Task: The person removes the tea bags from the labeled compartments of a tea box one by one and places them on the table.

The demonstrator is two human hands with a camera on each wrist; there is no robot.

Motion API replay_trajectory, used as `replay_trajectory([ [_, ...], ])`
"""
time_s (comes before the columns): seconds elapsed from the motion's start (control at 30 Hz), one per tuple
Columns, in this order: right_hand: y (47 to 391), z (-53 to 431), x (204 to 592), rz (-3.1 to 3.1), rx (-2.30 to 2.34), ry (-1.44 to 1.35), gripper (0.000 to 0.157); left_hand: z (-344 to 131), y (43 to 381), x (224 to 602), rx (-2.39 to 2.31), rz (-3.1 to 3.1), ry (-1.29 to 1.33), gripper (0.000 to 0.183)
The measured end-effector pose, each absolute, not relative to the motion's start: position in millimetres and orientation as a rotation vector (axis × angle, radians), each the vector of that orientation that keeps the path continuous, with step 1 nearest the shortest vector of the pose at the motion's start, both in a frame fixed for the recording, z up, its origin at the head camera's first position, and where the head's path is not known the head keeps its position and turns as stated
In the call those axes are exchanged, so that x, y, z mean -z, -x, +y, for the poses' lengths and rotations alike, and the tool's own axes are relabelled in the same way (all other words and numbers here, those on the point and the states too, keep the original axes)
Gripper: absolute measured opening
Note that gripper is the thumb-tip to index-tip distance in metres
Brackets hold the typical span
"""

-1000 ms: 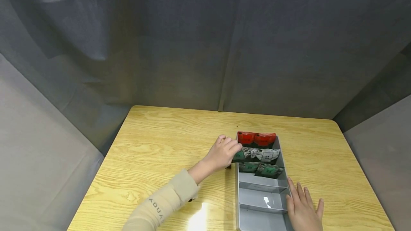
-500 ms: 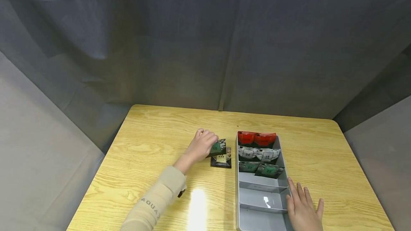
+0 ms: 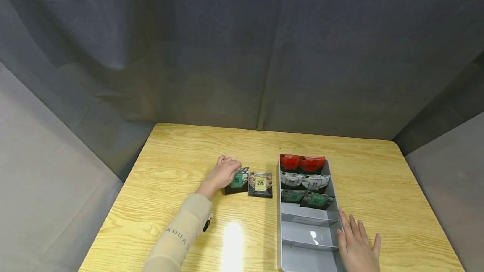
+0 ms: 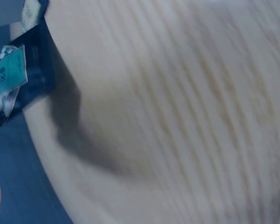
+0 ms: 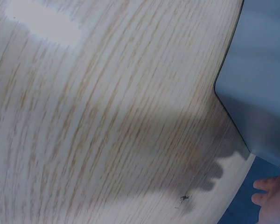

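Observation:
My left hand (image 3: 222, 174) pinches a dark sachet with a green label (image 3: 236, 183) by its upper left part, left of the box. The same green-labelled sachet (image 4: 36, 70) shows at the left edge of the left wrist view, with a shadow on the table beside it. Just right of it lies a dark sachet with a yellow label (image 3: 260, 189), flat on the table. My right hand (image 3: 358, 244) has its fingers straight and spread, resting against the right side of the grey divided box (image 3: 279, 238). Only part of the right hand (image 5: 276, 200) appears in the right wrist view.
In the box's back compartments stand red sachets (image 3: 302, 163), white-labelled sachets (image 3: 304, 181) and green-labelled sachets (image 3: 316, 200). Thin dividers (image 3: 310, 246) cross the front part. The wooden table (image 3: 181, 154) ends at a dark curtain (image 3: 211, 53).
My left hand has moved left from the box with the green-labelled sachet and lowered it beside the yellow-labelled one, which is now uncovered. My right hand has stayed in place.

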State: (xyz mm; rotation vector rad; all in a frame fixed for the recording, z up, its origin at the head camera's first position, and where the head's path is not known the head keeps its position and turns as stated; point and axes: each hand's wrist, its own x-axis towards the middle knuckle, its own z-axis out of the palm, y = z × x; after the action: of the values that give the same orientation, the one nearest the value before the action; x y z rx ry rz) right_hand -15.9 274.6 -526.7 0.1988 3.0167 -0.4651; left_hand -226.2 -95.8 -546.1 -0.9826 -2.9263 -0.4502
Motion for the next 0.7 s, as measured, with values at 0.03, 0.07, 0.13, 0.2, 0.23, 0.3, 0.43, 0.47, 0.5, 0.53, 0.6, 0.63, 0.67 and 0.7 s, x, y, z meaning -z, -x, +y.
replay_trajectory([
  [0.03, 15.6, 274.4, 527.1, 3.022, 0.467, -0.200, 0.053, -96.9, 226.6, 548.1, 0.454, -2.942, 0.979, 0.018],
  [0.07, 15.3, 274.0, 527.4, 3.027, 0.468, -0.202, 0.053, -97.7, 227.1, 550.2, 0.440, -2.954, 0.975, 0.019],
  [0.13, 14.9, 273.1, 528.1, 3.032, 0.469, -0.206, 0.053, -98.6, 227.9, 554.1, 0.404, -2.963, 0.963, 0.018],
  [0.2, 14.6, 272.4, 528.2, 3.032, 0.471, -0.208, 0.053, -98.9, 228.0, 558.2, 0.358, -2.956, 0.945, 0.017],
  [0.23, 14.7, 272.5, 528.5, 3.031, 0.468, -0.209, 0.053, -98.7, 227.9, 560.5, 0.336, -2.946, 0.933, 0.017],
  [0.3, 15.0, 273.1, 528.6, 3.028, 0.468, -0.208, 0.053, -97.9, 228.0, 565.4, 0.295, -2.918, 0.908, 0.014],
  [0.43, 15.5, 275.3, 529.5, 3.034, 0.471, -0.195, 0.053, -95.6, 228.6, 575.7, 0.285, -2.865, 0.884, 0.009],
  [0.47, 15.7, 275.7, 529.9, 3.038, 0.472, -0.194, 0.053, -95.0, 229.2, 578.3, 0.282, -2.855, 0.878, 0.008],
  [0.5, 15.6, 275.9, 530.1, 3.041, 0.471, -0.192, 0.053, -94.3, 229.7, 580.9, 0.278, -2.849, 0.872, 0.007],
  [0.53, 15.5, 276.0, 530.3, 3.044, 0.471, -0.191, 0.053, -93.7, 230.1, 583.2, 0.277, -2.846, 0.865, 0.006],
  [0.6, 15.6, 276.1, 530.4, 3.050, 0.468, -0.189, 0.054, -92.4, 231.1, 587.0, 0.261, -2.854, 0.844, 0.006],
  [0.63, 15.5, 276.0, 530.3, 3.051, 0.467, -0.186, 0.054, -91.7, 231.4, 588.5, 0.255, -2.865, 0.832, 0.006],
  [0.67, 15.5, 276.0, 530.3, 3.053, 0.465, -0.186, 0.054, -91.0, 231.6, 589.6, 0.248, -2.878, 0.820, 0.007],
  [0.7, 15.3, 275.8, 530.1, 3.052, 0.465, -0.184, 0.054, -90.3, 231.7, 590.5, 0.242, -2.894, 0.808, 0.007],
])
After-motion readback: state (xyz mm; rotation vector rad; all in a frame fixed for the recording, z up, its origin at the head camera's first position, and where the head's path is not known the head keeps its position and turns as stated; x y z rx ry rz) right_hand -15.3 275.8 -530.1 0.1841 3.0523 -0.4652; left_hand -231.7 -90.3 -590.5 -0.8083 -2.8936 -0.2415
